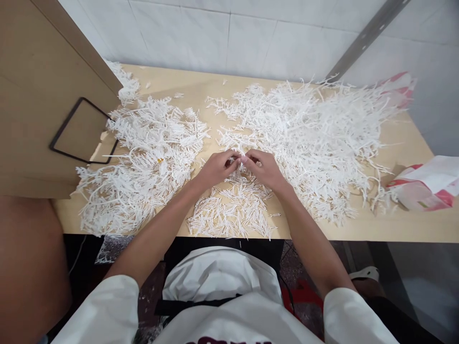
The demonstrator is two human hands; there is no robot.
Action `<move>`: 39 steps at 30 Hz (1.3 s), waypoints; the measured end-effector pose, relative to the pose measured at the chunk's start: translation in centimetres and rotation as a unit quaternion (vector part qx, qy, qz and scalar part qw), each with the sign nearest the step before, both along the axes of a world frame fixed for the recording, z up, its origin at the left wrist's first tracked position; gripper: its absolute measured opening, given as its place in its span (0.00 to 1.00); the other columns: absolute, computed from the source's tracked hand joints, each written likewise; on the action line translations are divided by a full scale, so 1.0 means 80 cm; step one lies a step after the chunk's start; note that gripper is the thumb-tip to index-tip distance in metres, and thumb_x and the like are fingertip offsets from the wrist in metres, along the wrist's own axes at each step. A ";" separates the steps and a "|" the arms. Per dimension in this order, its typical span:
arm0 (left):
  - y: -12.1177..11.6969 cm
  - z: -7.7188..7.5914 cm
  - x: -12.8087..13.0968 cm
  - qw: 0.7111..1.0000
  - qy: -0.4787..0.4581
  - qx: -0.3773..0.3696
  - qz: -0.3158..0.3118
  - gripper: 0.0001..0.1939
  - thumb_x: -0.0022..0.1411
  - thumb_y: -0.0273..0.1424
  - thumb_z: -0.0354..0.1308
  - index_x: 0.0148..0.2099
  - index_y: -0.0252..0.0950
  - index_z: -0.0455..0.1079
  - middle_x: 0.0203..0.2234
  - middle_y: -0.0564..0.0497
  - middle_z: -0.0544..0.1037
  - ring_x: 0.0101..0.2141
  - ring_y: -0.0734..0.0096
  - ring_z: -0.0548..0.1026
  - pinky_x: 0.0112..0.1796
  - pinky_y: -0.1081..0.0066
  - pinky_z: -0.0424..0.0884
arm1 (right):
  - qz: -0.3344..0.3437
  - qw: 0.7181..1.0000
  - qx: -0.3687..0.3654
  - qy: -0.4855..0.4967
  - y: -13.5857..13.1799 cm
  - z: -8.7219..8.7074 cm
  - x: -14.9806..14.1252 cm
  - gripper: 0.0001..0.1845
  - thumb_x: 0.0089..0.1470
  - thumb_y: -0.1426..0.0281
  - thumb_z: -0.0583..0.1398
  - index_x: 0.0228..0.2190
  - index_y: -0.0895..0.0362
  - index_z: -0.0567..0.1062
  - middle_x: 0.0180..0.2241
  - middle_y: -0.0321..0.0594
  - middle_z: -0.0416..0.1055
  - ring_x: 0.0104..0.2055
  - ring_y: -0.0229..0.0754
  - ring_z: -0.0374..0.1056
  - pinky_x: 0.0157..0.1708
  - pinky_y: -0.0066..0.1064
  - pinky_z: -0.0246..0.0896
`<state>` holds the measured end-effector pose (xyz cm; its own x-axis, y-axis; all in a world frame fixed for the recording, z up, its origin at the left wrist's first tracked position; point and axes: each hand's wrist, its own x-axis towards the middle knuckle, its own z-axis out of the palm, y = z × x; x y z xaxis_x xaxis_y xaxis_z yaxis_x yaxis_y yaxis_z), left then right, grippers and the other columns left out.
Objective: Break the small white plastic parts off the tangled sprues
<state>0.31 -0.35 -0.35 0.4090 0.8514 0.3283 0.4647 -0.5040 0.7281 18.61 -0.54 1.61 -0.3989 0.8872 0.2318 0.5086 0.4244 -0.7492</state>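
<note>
My left hand point(216, 168) and my right hand point(262, 168) meet at the middle of the wooden table point(401, 143), fingertips pinched together on a small white plastic piece point(241, 161). Just below them lies a heap of short white plastic sticks point(231, 212) near the front edge. A big pile of branched white plastic sprues point(315, 129) spreads to the right of my hands. Another pile of white sprues point(143, 157) lies to the left.
A wooden panel with a black rectangular frame point(84, 131) stands at the left. A white and red plastic bag point(426, 184) lies at the right edge, another point(398, 86) at the back right. White tiled wall behind. Someone's bare skin point(28, 267) shows at lower left.
</note>
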 end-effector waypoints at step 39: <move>0.005 0.000 -0.002 0.992 -0.104 -0.058 0.036 0.14 0.67 0.42 0.46 0.40 0.37 0.65 0.23 0.55 0.68 0.23 0.78 0.63 0.28 0.72 0.60 | -0.060 0.993 0.100 -0.021 0.001 -0.006 -0.011 0.12 0.60 0.58 0.54 0.34 0.54 0.71 0.36 0.39 0.68 0.41 0.40 0.64 0.44 0.35 0.58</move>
